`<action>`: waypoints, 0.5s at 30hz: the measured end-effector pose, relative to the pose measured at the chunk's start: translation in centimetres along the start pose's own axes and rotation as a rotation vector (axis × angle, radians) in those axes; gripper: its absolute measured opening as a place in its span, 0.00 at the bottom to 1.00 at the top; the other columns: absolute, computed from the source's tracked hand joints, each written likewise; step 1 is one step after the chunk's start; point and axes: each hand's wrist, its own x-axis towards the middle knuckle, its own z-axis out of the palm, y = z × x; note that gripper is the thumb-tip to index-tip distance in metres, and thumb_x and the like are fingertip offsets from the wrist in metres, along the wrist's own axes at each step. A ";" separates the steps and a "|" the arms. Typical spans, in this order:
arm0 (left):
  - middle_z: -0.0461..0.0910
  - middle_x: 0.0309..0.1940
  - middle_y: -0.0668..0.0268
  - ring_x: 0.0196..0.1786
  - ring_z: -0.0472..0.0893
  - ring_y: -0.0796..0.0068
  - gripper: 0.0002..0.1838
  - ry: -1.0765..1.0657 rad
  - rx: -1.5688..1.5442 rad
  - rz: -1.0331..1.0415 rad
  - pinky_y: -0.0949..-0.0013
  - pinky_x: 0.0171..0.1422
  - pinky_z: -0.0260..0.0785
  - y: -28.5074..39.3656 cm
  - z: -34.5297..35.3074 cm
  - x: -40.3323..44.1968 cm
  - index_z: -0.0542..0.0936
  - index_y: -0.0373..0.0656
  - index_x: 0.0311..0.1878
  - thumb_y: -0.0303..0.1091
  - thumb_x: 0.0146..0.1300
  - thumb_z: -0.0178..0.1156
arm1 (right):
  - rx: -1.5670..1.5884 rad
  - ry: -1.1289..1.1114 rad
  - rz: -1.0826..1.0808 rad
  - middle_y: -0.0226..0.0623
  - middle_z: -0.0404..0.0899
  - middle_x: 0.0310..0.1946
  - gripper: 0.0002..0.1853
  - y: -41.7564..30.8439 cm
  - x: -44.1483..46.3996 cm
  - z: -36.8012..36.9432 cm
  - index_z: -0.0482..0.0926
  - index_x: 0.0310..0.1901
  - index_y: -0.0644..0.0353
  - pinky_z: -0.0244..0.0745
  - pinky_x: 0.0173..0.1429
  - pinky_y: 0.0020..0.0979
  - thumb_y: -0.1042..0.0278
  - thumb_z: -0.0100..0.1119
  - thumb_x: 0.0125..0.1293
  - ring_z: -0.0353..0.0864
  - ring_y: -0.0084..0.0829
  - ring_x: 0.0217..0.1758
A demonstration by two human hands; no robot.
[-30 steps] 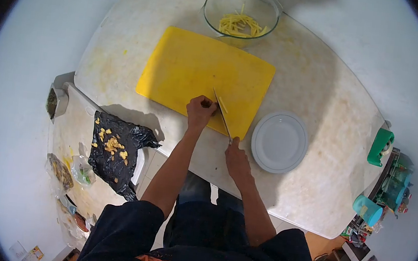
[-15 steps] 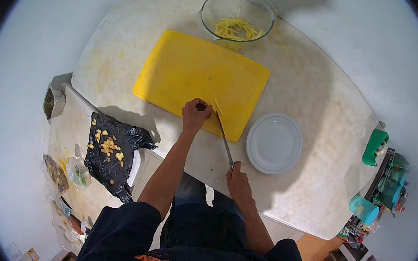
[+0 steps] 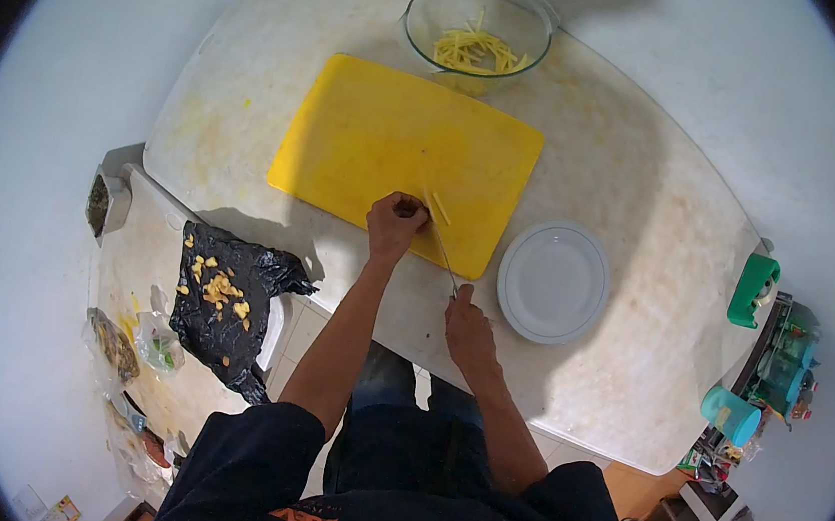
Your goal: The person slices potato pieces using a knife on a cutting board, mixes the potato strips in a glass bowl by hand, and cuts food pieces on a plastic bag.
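My right hand (image 3: 469, 324) is closed around the handle of a knife (image 3: 444, 251), whose blade reaches up over the lower edge of the yellow cutting board (image 3: 400, 128). Beside the blade, my left hand (image 3: 396, 220) rests on the board with its fingers curled together; what they hold is hidden. A thin yellow strip (image 3: 441, 208) lies just right of the blade. Behind the board stands a glass bowl (image 3: 414, 39) with several yellow strips (image 3: 478, 50) in it. A white plate (image 3: 553, 282) sits to the right of the board.
At the left, yellow-brown peelings (image 3: 222, 289) lie on a black plastic bag (image 3: 220, 327). Plastic bags of food (image 3: 160, 341) are farther left. A green tape dispenser (image 3: 753, 291) and a turquoise cup (image 3: 731, 415) stand at the table's right edge.
My right hand has drawn the knife back toward me, then pushed it forward again. My left hand has stayed close to the blade, and the strip remains beside it.
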 end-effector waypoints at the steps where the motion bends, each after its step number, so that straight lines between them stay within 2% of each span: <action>1: 0.86 0.28 0.61 0.31 0.85 0.74 0.08 -0.002 0.006 0.001 0.72 0.41 0.78 0.4 -0.1 0.0 0.84 0.34 0.35 0.27 0.54 0.69 | -0.066 0.023 -0.029 0.45 0.81 0.24 0.23 0.2 0.1 0.4 0.64 0.63 0.71 0.83 0.29 0.39 0.59 0.46 0.77 0.86 0.44 0.27; 4: 0.86 0.28 0.61 0.31 0.85 0.75 0.07 -0.006 0.023 0.000 0.72 0.40 0.78 1.1 -0.3 -0.2 0.84 0.34 0.35 0.27 0.54 0.69 | -0.190 0.047 -0.071 0.43 0.81 0.24 0.24 0.0 -0.3 -0.1 0.65 0.63 0.71 0.84 0.32 0.40 0.60 0.48 0.76 0.86 0.44 0.26; 7: 0.86 0.28 0.62 0.31 0.85 0.75 0.08 -0.011 0.017 -0.002 0.72 0.40 0.78 1.0 -0.3 -0.1 0.84 0.34 0.35 0.27 0.54 0.69 | -0.182 0.015 -0.051 0.42 0.81 0.24 0.25 -0.4 -0.2 -0.7 0.64 0.64 0.72 0.84 0.32 0.40 0.61 0.48 0.76 0.86 0.44 0.26; 10: 0.86 0.28 0.62 0.31 0.85 0.75 0.08 -0.006 0.016 0.020 0.72 0.40 0.78 0.3 -0.1 0.1 0.84 0.33 0.35 0.27 0.53 0.69 | -0.155 -0.012 -0.040 0.45 0.82 0.27 0.26 -0.6 -0.2 -0.6 0.62 0.67 0.73 0.85 0.34 0.39 0.63 0.48 0.75 0.87 0.44 0.30; 12: 0.86 0.27 0.62 0.31 0.84 0.75 0.08 0.021 0.055 0.070 0.72 0.40 0.78 0.2 0.0 0.1 0.84 0.33 0.35 0.27 0.53 0.69 | -0.118 -0.116 0.063 0.49 0.83 0.29 0.27 -1.3 0.3 -1.3 0.60 0.69 0.72 0.85 0.35 0.40 0.64 0.48 0.75 0.88 0.45 0.33; 15: 0.86 0.27 0.62 0.31 0.85 0.74 0.08 0.003 0.032 0.020 0.70 0.42 0.78 0.4 0.0 0.0 0.84 0.34 0.34 0.28 0.53 0.70 | -0.136 -0.156 0.111 0.54 0.83 0.32 0.28 -2.3 0.3 -2.4 0.58 0.70 0.70 0.85 0.37 0.43 0.65 0.49 0.74 0.88 0.48 0.37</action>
